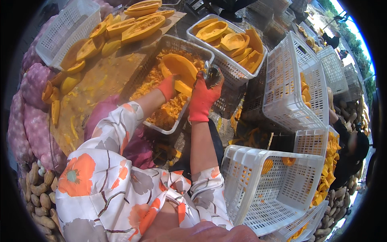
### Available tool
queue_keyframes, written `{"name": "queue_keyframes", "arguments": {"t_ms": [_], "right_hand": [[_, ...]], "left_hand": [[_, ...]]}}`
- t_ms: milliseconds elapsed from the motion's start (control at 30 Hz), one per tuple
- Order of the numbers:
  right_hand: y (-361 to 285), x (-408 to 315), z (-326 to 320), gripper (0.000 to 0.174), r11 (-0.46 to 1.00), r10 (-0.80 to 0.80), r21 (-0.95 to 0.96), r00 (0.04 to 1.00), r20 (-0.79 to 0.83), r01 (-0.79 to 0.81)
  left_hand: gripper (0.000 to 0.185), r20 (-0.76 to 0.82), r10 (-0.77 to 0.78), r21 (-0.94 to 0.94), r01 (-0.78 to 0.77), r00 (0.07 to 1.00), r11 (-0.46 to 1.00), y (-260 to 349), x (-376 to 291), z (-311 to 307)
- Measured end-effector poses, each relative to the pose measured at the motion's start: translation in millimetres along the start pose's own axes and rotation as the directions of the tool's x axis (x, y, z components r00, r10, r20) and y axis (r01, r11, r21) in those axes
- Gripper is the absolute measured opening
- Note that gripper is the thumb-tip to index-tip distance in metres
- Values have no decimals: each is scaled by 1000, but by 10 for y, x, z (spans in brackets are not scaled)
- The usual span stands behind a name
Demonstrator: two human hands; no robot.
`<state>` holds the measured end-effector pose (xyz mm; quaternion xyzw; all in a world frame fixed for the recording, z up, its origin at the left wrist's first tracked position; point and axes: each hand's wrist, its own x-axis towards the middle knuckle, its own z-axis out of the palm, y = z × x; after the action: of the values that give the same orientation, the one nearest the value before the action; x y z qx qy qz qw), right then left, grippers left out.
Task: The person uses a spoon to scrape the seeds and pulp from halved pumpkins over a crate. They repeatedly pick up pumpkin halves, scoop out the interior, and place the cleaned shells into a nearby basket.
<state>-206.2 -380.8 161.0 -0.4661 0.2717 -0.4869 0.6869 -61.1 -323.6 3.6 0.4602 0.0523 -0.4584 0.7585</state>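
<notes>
Both my hands wear red work gloves with dark palms. My left hand (168,87) grips the near left edge of a halved, peeled pumpkin (183,70), whose hollow faces up. At the pumpkin's right rim, my right hand (206,90) is closed round a metal tool (206,69), mostly hidden by the fingers, so its kind cannot be told. Under the pumpkin stands a white plastic crate (173,130) filled with stringy orange pumpkin pulp (160,110).
Pumpkin halves (143,28) lie on a stained board (90,99) at left. Another crate (229,65) of cleaned halves stands beyond. Crates (290,106) crowd the right side, with a person in dark clothes (347,148) beyond. Net sacks (39,121) line the left edge.
</notes>
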Motion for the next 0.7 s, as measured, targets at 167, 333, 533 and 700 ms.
{"name": "queue_keyframes", "arguments": {"t_ms": [167,333,533,700], "right_hand": [[-110,42,-115,38,977,-184,-115,983,-19,181],[-1,4,-14,37,979,-147,-131,986,82,157],[191,45,-49,30,979,137,-179,970,199,-102],[146,-94,93,22,940,290,-278,888,355,-196]], "left_hand": [[31,212,-76,35,70,974,997,168,479,1555],[28,376,-189,15,198,907,980,587,764,2038],[21,771,-106,-123,310,628,943,968,357,403],[19,-96,221,-140,-233,971,962,1703,-1239,-634]]}}
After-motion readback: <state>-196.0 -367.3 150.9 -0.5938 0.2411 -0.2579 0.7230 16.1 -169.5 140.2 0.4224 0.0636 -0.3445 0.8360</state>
